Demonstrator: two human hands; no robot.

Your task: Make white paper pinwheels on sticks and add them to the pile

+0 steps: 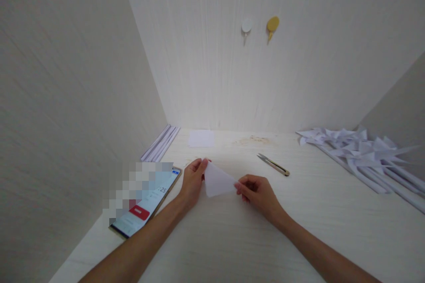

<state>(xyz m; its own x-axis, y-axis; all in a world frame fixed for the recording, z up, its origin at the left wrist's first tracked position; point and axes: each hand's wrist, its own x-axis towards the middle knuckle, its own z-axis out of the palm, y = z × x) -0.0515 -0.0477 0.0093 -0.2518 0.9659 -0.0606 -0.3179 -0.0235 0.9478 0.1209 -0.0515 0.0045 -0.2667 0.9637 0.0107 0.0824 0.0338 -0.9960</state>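
A white sheet folded into a triangle (pixel 217 180) is held just above the pale tabletop (pixel 232 239) between both hands. My left hand (pixel 192 182) pinches its upper left corner with thumb and fingers. My right hand (pixel 257 192) pinches its right corner. A square of white paper (pixel 202 138) lies flat farther back, near the rear wall.
A phone (pixel 148 201) with a lit screen lies at the left by the side wall. Small thread snips (pixel 272 164) lie to the right of the hands. Several white paper pinwheels on rolled sticks (pixel 361 154) are heaped at the right. Rolled paper sticks (pixel 161 143) rest in the left corner. Two hooks (pixel 259 27) hang on the back wall.
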